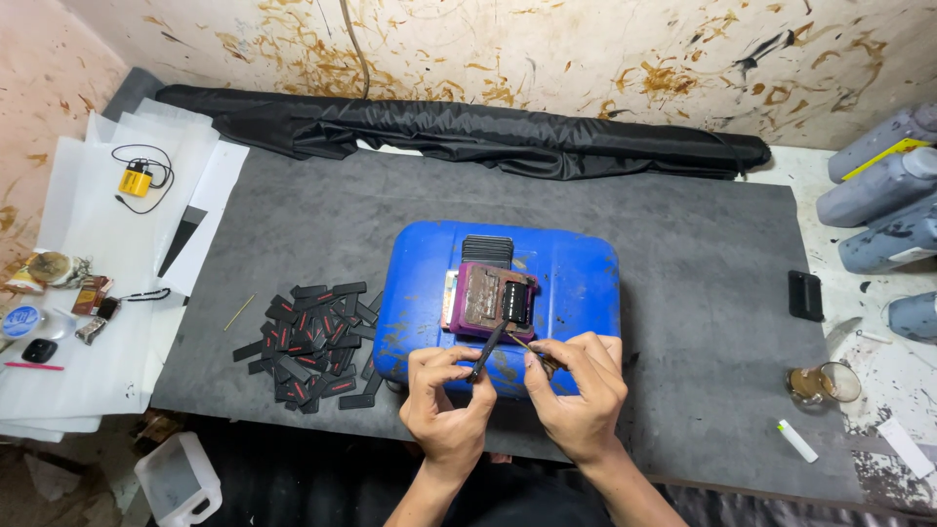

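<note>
We are pinching a slim black strip (487, 350) in our left hand (447, 400), its long axis pointing up-right; our right hand (576, 395) is gripping thin tweezers (532, 351) just beside it.

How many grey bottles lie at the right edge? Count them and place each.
4. The top bottle lies by the wall, the second bottle below it, the third bottle lower, the fourth bottle lowest, cut by the frame. More may lie out of view.

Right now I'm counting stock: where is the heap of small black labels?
In the head view, the heap of small black labels lies on the grey felt mat, left of the blue plastic canister and the left hand.
</note>
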